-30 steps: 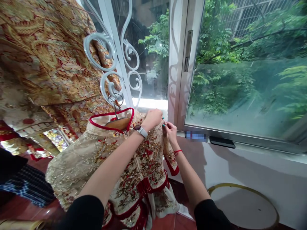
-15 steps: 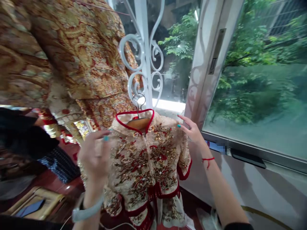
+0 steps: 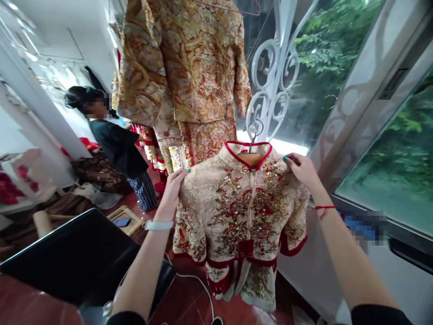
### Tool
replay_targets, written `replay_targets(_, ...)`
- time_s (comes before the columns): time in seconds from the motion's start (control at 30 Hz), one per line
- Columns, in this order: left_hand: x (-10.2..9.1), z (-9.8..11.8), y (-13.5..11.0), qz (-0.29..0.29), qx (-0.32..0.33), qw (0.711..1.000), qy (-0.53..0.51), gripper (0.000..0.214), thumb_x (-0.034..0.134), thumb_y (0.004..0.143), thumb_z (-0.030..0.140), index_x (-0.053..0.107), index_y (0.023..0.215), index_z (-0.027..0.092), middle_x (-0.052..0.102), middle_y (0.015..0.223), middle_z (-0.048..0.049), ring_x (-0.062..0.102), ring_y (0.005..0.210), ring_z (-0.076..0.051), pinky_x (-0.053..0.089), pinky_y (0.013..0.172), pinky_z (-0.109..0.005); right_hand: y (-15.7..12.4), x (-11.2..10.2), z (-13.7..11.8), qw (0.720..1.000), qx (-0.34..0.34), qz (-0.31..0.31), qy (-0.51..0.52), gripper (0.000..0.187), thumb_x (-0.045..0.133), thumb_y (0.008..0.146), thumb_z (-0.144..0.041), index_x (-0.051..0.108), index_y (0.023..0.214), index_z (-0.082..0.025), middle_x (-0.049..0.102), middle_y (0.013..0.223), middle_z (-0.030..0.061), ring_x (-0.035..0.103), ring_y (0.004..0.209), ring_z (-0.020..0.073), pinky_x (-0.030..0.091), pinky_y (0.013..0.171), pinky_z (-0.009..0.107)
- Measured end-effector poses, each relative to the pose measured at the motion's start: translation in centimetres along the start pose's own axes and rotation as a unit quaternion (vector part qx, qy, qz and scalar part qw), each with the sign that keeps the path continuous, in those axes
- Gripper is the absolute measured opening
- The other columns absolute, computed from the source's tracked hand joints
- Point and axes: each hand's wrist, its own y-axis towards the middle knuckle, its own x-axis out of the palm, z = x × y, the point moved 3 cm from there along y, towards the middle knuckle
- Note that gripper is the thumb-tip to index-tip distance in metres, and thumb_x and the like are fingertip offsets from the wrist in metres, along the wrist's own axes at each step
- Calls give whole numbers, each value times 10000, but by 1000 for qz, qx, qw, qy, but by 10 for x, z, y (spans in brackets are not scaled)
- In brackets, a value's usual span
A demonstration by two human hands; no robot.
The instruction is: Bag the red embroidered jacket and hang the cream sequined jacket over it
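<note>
A cream jacket with red trim and gold and red beadwork hangs on a hanger from the white scrollwork post. My left hand pinches its shoulder on the left side, thumb and fingers closed on the cloth. On the opposite shoulder, my right hand is closed in the same way. The jacket's front faces me, its sleeves hanging down. Below its hem shows a matching beaded skirt.
Behind hang large gold embroidered garments. A white scrolled metal post stands by the window. At lower left is a black screen-like panel; a white cable crosses the red floor. Another person stands further back left.
Both hands have closed on the jacket's shoulders; earlier the fingers were apart near them. The view has swung left, bringing the other person and black panel into sight.
</note>
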Motion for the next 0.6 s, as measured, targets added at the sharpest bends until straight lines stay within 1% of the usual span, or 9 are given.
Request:
replay_targets(0.1, 9, 21, -9, 101, 159, 978, 85, 260, 656, 785, 353, 598, 599, 181, 536, 631, 17, 510, 644, -137, 401, 637, -260, -14, 1, 1, 999, -3, 49, 0, 319, 619, 753, -521, 677, 761, -208, 658, 671, 37, 562, 635, 186, 433, 589, 307)
replay_targets(0.17, 10, 32, -18, 187, 250, 937, 158, 244, 641, 840, 345, 633, 659, 181, 590, 706, -11, 542, 730, -165, 417, 714, -292, -23, 3, 3, 998, 0, 61, 6, 303, 619, 774, -509, 670, 775, -210, 645, 670, 32, 563, 639, 190, 441, 593, 313)
replay_targets(0.23, 9, 36, -27, 235, 293, 902, 214, 248, 598, 897, 347, 657, 719, 185, 622, 748, -29, 551, 769, -185, 427, 769, -330, -29, 6, 2, 998, -4, 62, 9, 287, 612, 799, -488, 666, 825, -207, 648, 706, 36, 574, 657, 199, 457, 606, 327)
replay_targets(0.33, -3, 19, -60, 246, 323, 885, 231, 255, 502, 958, 335, 686, 857, 191, 654, 881, -66, 580, 899, -214, 445, 863, -382, -41, 12, -22, 991, -68, 114, -28, 250, 579, 849, -374, 653, 1006, -194, 678, 916, 84, 626, 831, 239, 509, 740, 387)
replay_targets(0.4, -14, -15, -103, 229, 308, 900, 209, 242, 490, 951, 347, 681, 948, 200, 641, 986, -89, 579, 1017, -237, 450, 915, -403, -51, 23, -59, 968, -163, 177, -70, 250, 546, 872, -274, 635, 1092, -195, 667, 1031, 105, 622, 975, 260, 500, 869, 435)
replay_targets(0.43, -19, -40, -128, 203, 273, 920, 194, 227, 507, 935, 367, 670, 944, 209, 633, 970, -81, 586, 1000, -238, 461, 902, -396, -57, 34, -81, 953, -222, 188, -88, 247, 531, 883, -237, 634, 1106, -203, 666, 1049, 103, 615, 1016, 259, 490, 911, 443)
replay_targets(0.47, -23, -69, -153, 174, 202, 948, 173, 221, 511, 924, 385, 652, 922, 214, 624, 946, -71, 593, 965, -234, 471, 882, -386, -61, 49, -105, 939, -284, 168, -98, 239, 515, 900, -215, 638, 1105, -215, 673, 1037, 90, 618, 1022, 248, 489, 924, 436)
replay_targets(0.53, -28, -137, -200, 141, -23, 983, 115, 256, 554, 874, 465, 606, 882, 214, 603, 881, -51, 595, 896, -231, 485, 855, -374, -68, 89, -151, 909, -395, 42, -124, 256, 486, 939, -206, 641, 1139, -246, 696, 1052, 59, 622, 1036, 218, 489, 933, 405)
replay_targets(0.6, -25, -199, -232, 111, -266, 957, 34, 351, 596, 817, 553, 567, 884, 210, 601, 879, -46, 611, 911, -243, 501, 852, -374, -71, 135, -184, 870, -441, -102, -193, 293, 473, 971, -246, 627, 1220, -262, 696, 1167, 53, 596, 1106, 223, 457, 971, 426)
